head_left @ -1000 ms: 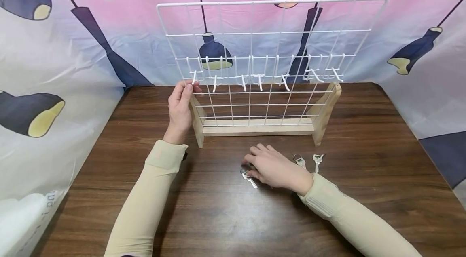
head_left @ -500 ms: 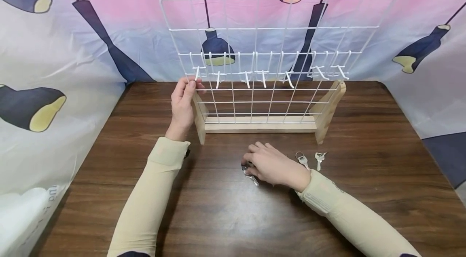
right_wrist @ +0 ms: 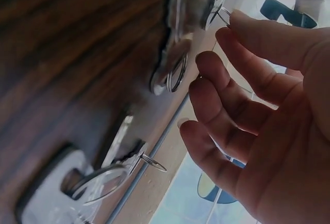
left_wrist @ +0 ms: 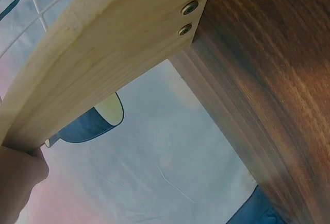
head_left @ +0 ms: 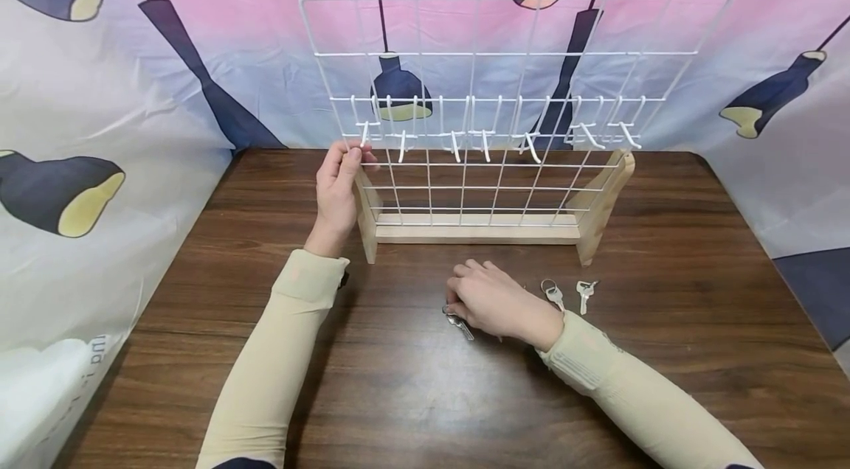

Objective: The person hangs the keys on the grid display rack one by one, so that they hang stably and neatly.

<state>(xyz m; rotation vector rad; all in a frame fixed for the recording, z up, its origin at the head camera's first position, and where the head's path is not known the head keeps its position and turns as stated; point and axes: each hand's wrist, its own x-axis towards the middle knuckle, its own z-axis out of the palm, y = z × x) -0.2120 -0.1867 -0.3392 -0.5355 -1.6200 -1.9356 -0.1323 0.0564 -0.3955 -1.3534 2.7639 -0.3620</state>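
Note:
A white wire grid rack (head_left: 474, 54) stands on a wooden frame, with several white hooks (head_left: 483, 144) along its middle. My left hand (head_left: 337, 185) grips the top of the frame's left side panel (left_wrist: 108, 49), thumb in front. On the table, my right hand (head_left: 498, 303) pinches the ring of a silver key (head_left: 461, 327) between thumb and forefinger. That ring (right_wrist: 224, 16) shows at the fingertips in the right wrist view, the key close to the tabletop. Another key with a ring (right_wrist: 178, 72) lies beside the fingers, mostly hidden by the hand in the head view.
Two more keys lie right of my right hand: one with a ring (head_left: 553, 293) and one farther right (head_left: 586, 296). The brown wooden table (head_left: 412, 395) ends at a patterned cloth backdrop (head_left: 265, 71). A white bundle (head_left: 46, 395) sits at the lower left.
My right thumb and forefinger have closed on the key's ring. The left hand keeps its grip on the frame, and the head view has shifted slightly.

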